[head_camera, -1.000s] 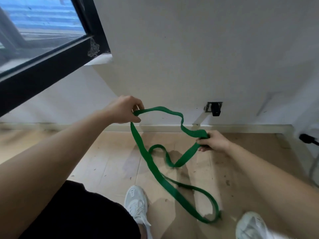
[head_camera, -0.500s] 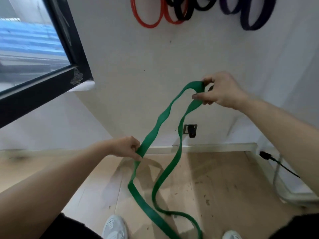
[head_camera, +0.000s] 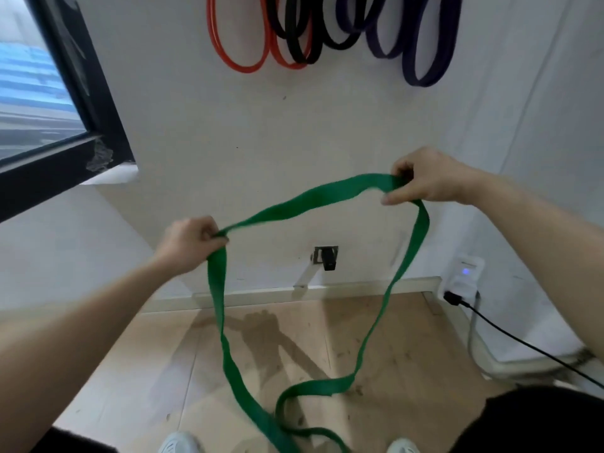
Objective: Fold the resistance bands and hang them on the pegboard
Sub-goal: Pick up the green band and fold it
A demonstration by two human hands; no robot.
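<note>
While red (head_camera: pixel 240 53), black (head_camera: pixel 295 44) and purple (head_camera: pixel 421 70) rubber bands hang on the white wall, left hand (head_camera: pixel 189 245) and right hand (head_camera: pixel 428 181) each grip the long green flat rubber resistance band (head_camera: pixel 310 199), its loop trailing to the floor (head_camera: pixel 408 348)

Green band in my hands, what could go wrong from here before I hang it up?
Slack of the green band trails on the floor by your shoes, so a step toward the wall could tread on it and jerk it from your left hand or right hand. It looks twisted near the left hand, so the fold may come out uneven.
</note>
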